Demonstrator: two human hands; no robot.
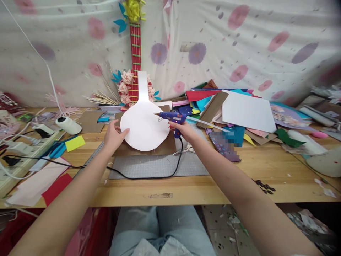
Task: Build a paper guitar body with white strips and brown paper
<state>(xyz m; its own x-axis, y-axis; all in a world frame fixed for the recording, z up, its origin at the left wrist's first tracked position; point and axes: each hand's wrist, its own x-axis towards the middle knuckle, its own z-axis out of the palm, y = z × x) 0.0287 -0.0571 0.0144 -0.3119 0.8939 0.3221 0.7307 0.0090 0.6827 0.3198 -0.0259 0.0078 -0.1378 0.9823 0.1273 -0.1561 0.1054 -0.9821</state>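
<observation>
A white banjo-shaped cutout (145, 126), round with a straight neck, is held up over the desk, tilted toward me. My left hand (115, 135) grips its left edge, the thumb on the front face and the fingers behind. In my right hand (183, 128) is a blue hot glue gun (173, 116), its metal tip pointing left in front of the white face. A clear glue stick (205, 121) sticks out of its back, and a black cord (151, 177) loops down from its handle. Whether the tip touches the cutout I cannot tell.
Behind stands a decorated paper guitar (136, 49). A grey cutting mat (160, 166) and brown cardboard (170, 142) lie below the cutout. Right are a phone (225, 147) and piled coloured paper (204, 96); left, a power strip (32, 156) and metal ruler (92, 158).
</observation>
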